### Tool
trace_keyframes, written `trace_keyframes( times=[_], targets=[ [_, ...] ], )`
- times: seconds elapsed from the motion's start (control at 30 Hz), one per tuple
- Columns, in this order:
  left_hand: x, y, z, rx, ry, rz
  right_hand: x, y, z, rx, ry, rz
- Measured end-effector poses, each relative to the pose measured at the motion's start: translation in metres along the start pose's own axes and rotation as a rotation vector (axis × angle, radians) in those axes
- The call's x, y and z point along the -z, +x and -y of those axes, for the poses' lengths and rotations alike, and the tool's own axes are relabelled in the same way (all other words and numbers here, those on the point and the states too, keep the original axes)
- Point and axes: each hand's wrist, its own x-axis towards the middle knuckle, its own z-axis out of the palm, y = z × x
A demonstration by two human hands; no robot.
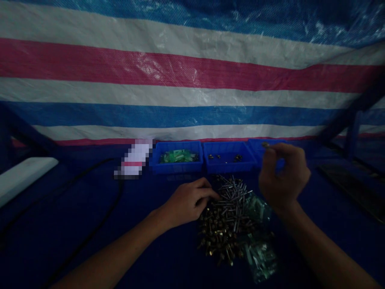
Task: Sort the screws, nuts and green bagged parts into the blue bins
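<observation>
My right hand [284, 176] is raised above the right blue bin, thumb and finger pinched on a small metal fitting [265, 144], too dark to make out closely. At the left edge of the metal parts rests my left hand [192, 200], its fingers bent and apart, the fingertips touching the pile. Thin silvery pins [233, 196] form the upper part of that heap. Brass-coloured fittings [219, 237] lie in its nearer part. Clear bags with pale green contents [261, 259] are beside the fittings on the right.
Three blue bins line the back: one with green-and-clear packets [179, 155], a middle bin [230, 166] with a few small metal parts, and a right bin [281, 162] partly behind my hand. A black cable [104, 220] and a white bar [27, 172] lie left. Striped sheeting [180, 72] hangs behind.
</observation>
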Motion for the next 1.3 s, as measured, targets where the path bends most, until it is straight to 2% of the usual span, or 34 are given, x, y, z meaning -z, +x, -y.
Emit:
trace_keyframes(
  times=[0.17,0.37,0.57,0.77,1.0,1.1,1.3],
  targets=[
    [0.000,0.001,-0.003,0.034,0.089,0.016,-0.011,-0.001,-0.008,-0.004,-0.125,0.365],
    [0.002,0.001,-0.006,0.078,0.041,-0.038,-0.012,-0.021,0.011,0.073,0.047,0.548],
    [0.001,0.003,-0.002,0.133,-0.009,-0.059,-0.012,-0.029,0.019,0.086,0.154,0.739],
    [0.001,0.005,0.004,0.260,-0.238,-0.140,-0.011,-0.029,0.023,0.131,0.207,0.828],
    [0.004,0.005,0.003,0.253,-0.661,-0.250,-0.007,-0.028,0.030,0.261,0.237,0.876],
    [0.004,0.006,0.002,0.283,-0.740,-0.313,-0.007,-0.029,0.032,0.295,0.207,0.872],
    [0.000,0.008,-0.003,0.327,-0.769,-0.342,-0.008,-0.030,0.034,0.311,0.134,0.809]
  ],
)
